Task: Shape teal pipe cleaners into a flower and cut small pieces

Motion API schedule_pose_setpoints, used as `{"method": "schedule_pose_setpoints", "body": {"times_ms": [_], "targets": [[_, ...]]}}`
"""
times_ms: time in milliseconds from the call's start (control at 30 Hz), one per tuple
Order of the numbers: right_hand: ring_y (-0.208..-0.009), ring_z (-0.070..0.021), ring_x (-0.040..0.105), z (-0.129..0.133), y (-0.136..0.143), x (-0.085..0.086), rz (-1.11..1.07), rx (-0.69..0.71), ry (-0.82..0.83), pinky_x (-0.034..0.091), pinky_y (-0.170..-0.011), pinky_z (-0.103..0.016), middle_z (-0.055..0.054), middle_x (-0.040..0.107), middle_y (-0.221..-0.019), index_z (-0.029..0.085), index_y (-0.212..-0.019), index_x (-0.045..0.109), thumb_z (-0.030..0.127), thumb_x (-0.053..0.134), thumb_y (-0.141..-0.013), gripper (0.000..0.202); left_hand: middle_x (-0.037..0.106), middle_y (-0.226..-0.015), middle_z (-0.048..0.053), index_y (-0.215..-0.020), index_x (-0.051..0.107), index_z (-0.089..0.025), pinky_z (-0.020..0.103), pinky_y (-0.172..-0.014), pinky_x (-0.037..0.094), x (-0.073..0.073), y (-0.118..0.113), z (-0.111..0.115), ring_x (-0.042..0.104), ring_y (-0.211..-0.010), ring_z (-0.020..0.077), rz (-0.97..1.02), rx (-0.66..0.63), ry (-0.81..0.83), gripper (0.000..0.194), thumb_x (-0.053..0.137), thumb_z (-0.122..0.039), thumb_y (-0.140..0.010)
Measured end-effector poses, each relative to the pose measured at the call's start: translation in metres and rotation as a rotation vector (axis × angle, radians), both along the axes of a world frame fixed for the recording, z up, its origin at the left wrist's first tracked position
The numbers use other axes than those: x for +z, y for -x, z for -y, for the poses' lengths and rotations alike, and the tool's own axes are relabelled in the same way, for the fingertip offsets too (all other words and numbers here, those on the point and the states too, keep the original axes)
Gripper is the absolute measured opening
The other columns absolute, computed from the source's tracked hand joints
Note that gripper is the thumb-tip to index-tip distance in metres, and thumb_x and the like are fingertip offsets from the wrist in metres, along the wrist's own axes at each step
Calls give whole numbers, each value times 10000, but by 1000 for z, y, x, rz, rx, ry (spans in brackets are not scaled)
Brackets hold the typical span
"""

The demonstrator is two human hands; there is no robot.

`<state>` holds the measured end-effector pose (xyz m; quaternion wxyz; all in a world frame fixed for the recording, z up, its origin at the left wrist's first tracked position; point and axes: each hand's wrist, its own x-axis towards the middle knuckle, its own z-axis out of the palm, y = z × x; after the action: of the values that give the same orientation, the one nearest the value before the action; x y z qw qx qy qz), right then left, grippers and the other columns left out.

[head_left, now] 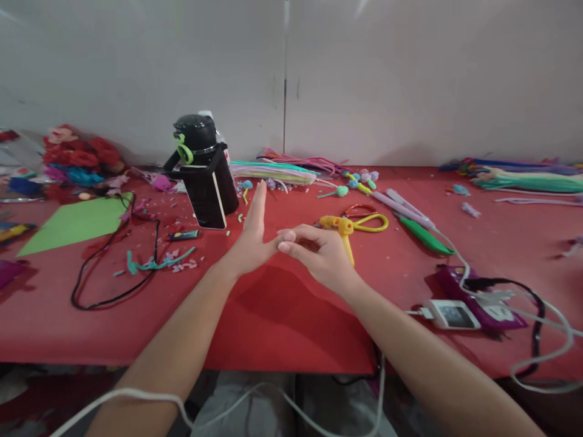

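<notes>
My left hand is held upright above the red table, fingers stretched out and pointing up, with nothing seen against the palm. The fingertips of my right hand pinch at the left thumb, and the two hands touch there. Anything small between those fingertips cannot be made out. Just beyond the right hand lies a yellow glue gun, partly hidden by it, beside scissors with red and yellow handles.
A black bottle and a phone stand left of centre. Pipe cleaners line the back. A lilac hair straightener, a purple power strip, a white device and cables lie right. Green paper lies left.
</notes>
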<state>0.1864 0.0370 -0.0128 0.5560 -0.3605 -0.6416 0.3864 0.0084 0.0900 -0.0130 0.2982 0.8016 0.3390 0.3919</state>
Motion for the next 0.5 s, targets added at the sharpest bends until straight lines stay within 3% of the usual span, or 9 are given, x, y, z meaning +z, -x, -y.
{"method": "schedule_pose_setpoints", "body": {"times_ms": [100, 200, 367, 500], "targets": [[-579, -120, 532, -1, 0, -3, 73, -135, -3, 460, -551, -258, 18, 618, -617, 193, -653, 649, 468, 787, -797, 340, -92, -1727, 67, -1635, -28, -350, 565, -1261, 7, -2, 2, -4, -54, -1583, 357, 9, 44, -23, 1180, 709, -684, -776], [-545, -113, 476, -2, -1, -4, 138, -196, -77, 425, -527, -258, 24, 564, -573, 195, -617, 610, 450, 742, -845, 367, -60, -1731, 72, -1639, 10, -339, 553, -1264, 20, 0, 2, -5, -27, -1585, 352, 36, 70, -26, 1136, 710, -652, -800], [-739, -166, 647, -6, -8, -7, 177, -238, -157, 539, -704, -311, -49, 732, -836, 206, -915, 746, 368, 548, -987, 266, -36, -1731, 88, -1642, 47, -299, 493, -1276, 57, 5, 3, -8, 9, -1591, 316, 132, 133, -31, 1040, 671, -594, -865], [-1032, -208, 667, -10, -10, -11, 227, -246, -256, 557, -914, -393, -80, 704, -1168, 270, -1230, 717, 355, 616, -959, 301, -24, -1731, 90, -1642, 54, -303, 509, -1273, 49, 2, 6, -11, 3, -1590, 322, 113, 104, -43, 1083, 714, -586, -832]]}}
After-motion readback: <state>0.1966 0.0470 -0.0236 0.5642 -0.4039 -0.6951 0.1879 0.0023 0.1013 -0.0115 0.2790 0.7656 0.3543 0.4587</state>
